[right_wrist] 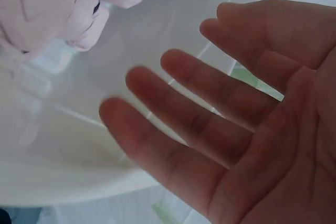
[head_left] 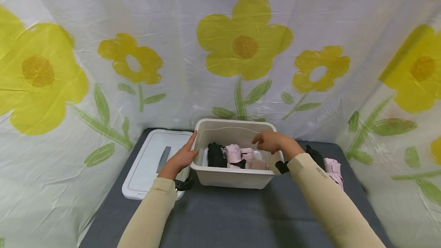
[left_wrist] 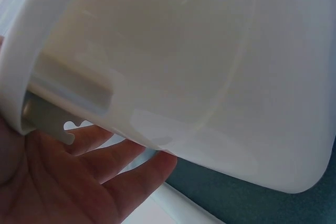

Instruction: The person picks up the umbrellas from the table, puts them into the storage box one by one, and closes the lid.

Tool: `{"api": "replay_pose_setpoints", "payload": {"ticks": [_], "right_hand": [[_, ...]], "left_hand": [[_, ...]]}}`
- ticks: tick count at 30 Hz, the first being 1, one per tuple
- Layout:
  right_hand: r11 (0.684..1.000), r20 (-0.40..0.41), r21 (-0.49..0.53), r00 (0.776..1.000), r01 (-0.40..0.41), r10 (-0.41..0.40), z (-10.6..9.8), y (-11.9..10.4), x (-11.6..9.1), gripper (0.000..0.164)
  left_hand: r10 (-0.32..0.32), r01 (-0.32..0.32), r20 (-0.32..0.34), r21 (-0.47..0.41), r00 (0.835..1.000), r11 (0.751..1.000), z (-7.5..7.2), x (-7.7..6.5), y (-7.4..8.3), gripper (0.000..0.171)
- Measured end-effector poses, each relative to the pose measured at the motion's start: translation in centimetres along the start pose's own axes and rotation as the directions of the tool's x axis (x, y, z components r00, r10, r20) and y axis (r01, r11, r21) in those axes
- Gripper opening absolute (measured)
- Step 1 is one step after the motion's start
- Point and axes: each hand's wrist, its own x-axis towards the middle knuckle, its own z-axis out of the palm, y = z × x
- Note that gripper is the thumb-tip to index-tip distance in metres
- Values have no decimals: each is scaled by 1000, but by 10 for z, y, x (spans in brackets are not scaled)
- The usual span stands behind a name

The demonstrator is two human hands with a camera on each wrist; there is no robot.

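Note:
A cream plastic storage bin (head_left: 227, 177) stands without its lid on the dark grey surface. My left hand (head_left: 180, 160) holds the bin's left rim, with fingers under the lip against the outer wall in the left wrist view. Over the bin's right part hovers my right hand (head_left: 272, 142), its fingers (right_wrist: 194, 93) spread and slightly bent with nothing in them. Inside lie soft rolled bundles: a black bundle (head_left: 216, 155) at the left, pink bundles (head_left: 232, 151) beside it, and a beige bundle (head_left: 256, 164) at the front right.
Left of the bin lies a white lid (head_left: 146, 163) with a grey handle (head_left: 164, 159), partly behind the left arm. To the right, past the right forearm, are another black bundle (head_left: 314, 156) and a pink bundle (head_left: 333, 172). A flower-printed curtain (head_left: 182, 68) hangs close behind the bin.

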Motion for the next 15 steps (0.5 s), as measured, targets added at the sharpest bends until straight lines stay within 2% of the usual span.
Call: {"api": "replay_pose_setpoints", "payload": {"ticks": [4,8,12,15], "right_hand": [[997,-45,-67,998,45,-48,2,2,-10,40],[991,-114,-90,988,97,-107,5,9,-19,38],[987,-193,-29,968,158,-161,10,19,-27,38],[975,-255,10,943,222,-212,13,27,-33,38]], "left_hand": [[-6,6,2,14,1000,1000,0,0,0,81],[-10,10,2,27,1000,1000,1,-1,1,81],[-12,12,-1,32,1000,999,1,-1,2,81],[-12,12,0,32,1000,999,1,0,3,82]]}}
